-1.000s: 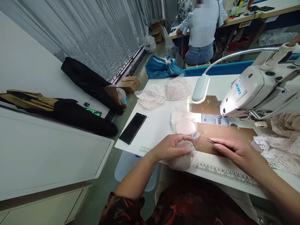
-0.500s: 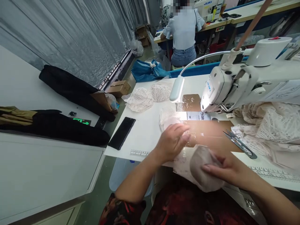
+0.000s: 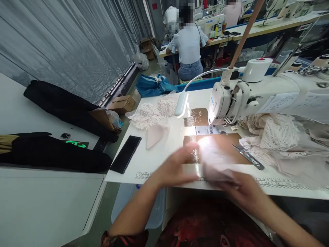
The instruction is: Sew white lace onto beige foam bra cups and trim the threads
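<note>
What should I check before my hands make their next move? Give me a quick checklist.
1. Fabric held in the right hand: ok, though blurred.
2. Left hand gripping that fabric: cannot tell, motion blur.
3. Snips out of both hands: ok, lying on the table.
4. Snips clear of the lace pile: cannot tell, they lie at its edge.
5. Needle area lit: ok, bright.
6. Phone away from both hands: ok.
</note>
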The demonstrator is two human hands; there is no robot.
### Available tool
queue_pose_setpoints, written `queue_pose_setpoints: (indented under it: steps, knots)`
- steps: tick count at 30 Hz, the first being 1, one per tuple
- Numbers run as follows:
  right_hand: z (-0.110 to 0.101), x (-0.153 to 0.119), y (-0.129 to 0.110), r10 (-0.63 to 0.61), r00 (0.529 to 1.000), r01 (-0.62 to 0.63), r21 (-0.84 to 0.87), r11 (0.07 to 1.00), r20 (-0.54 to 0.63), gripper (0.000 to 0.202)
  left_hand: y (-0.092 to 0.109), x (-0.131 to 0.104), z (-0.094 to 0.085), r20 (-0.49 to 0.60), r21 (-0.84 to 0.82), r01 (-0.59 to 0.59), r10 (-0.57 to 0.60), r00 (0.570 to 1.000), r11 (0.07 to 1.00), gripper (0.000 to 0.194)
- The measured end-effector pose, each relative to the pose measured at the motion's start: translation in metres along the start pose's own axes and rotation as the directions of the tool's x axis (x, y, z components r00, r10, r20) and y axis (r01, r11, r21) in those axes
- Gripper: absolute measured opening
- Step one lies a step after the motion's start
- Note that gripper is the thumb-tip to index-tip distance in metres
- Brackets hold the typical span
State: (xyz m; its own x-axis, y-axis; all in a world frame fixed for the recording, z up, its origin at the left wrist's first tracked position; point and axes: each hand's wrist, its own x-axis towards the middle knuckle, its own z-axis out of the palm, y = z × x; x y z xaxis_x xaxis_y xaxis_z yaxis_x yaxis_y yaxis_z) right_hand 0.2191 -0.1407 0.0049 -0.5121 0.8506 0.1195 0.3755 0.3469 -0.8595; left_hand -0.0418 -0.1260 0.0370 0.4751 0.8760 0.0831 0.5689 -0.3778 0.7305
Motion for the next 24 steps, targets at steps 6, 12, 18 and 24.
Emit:
queue_pose_setpoints:
  steps: [6, 12, 18, 24]
  knots:
    - [-0.006, 0.009, -0.030, -0.414, 0.887, 0.345, -0.303, 0.888, -0.203, 0.018, 0.013, -0.004, 0.029, -0.046, -0.289, 0.144, -0.164, 0.985, 0.946, 0.030]
    - [-0.030, 0.019, -0.023, -0.165, 0.918, 0.118, -0.148, 0.982, -0.362, 0.011, 0.004, -0.019, 0.019, 0.032, -0.520, 0.264, -0.290, 0.956, 0.812, 0.041]
    - [-0.007, 0.025, 0.000, 0.167, 0.890, -0.356, 0.417, 0.836, 0.425, 0.017, 0.024, -0.007, 0.029, 0.027, -0.534, 0.055, -0.047, 0.999, 0.843, 0.085]
    - [-0.005, 0.013, 0.006, 0.146, 0.854, -0.433, 0.526, 0.732, 0.499, 0.019, 0.001, 0.003, 0.043, 0.382, -0.770, 0.348, -0.050, 0.923, 0.535, 0.086]
